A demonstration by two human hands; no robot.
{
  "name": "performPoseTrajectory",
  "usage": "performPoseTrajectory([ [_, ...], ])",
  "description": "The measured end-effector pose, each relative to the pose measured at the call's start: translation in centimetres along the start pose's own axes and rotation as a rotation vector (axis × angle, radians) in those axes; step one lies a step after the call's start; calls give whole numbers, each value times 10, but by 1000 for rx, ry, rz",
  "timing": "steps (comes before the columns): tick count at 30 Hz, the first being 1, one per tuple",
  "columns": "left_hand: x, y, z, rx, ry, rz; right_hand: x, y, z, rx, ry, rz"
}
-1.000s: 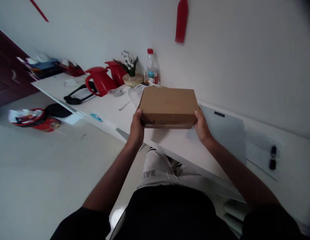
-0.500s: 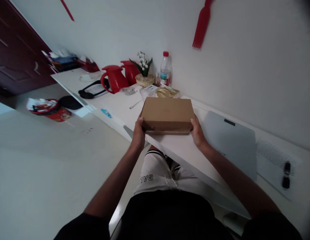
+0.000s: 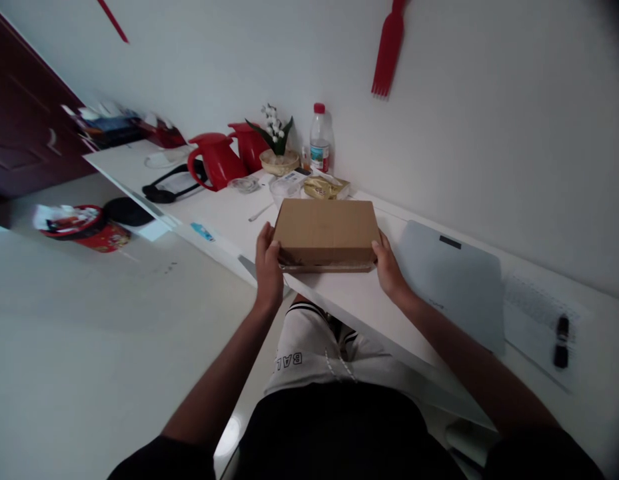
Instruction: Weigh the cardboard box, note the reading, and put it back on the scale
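Observation:
A brown cardboard box (image 3: 326,223) rests on the white desk near its front edge, its lid side up and a strip of tape along the lower front. My left hand (image 3: 270,267) is at the box's left side, thumb against the front corner and the forefinger raised along the side. On the opposite end, my right hand (image 3: 389,267) grips the right front corner with its thumb in front; its other fingers are partly hidden behind the box. Just beyond the box lie a gold packet (image 3: 325,187) and a clear plastic container (image 3: 285,188).
A closed grey laptop (image 3: 449,287) lies to the right, with a dark object (image 3: 562,341) on paper beyond it. Red jugs (image 3: 216,161), a flower pot (image 3: 279,162) and a bottle (image 3: 320,143) stand along the wall. A red bin (image 3: 106,237) is on the floor.
My left hand has shifted slightly outward, and its forefinger now shows beside the box. My right hand keeps its place at the right corner. The view has turned a little.

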State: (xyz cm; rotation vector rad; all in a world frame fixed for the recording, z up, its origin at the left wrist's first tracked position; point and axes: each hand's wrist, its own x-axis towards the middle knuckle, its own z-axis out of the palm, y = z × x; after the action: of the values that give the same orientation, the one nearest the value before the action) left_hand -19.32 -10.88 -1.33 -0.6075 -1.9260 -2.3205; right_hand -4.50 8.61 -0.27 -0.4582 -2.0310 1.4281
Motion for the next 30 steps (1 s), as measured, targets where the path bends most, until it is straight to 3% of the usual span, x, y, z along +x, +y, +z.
performPoseTrajectory([
  [2,0,9,-1,105,77,205,-4,-9,-5,26,78,38],
  [4,-1,23,3,161,94,460,-9,-18,-14,21,156,-36],
  [7,-7,51,19,154,22,735,-18,-32,-31,-28,265,-268],
  [9,-16,70,36,116,-122,822,-26,-40,-43,-100,330,-384],
  [13,-40,99,77,17,-539,823,-46,-50,-67,-265,296,-445],
  [17,-70,104,120,-123,-882,784,-68,-47,-94,-382,194,-425],
  [23,-122,88,179,-343,-1212,779,-104,-22,-148,-581,236,-347],
  [30,-178,73,223,-438,-1549,776,-145,-5,-201,-676,434,-231],
])
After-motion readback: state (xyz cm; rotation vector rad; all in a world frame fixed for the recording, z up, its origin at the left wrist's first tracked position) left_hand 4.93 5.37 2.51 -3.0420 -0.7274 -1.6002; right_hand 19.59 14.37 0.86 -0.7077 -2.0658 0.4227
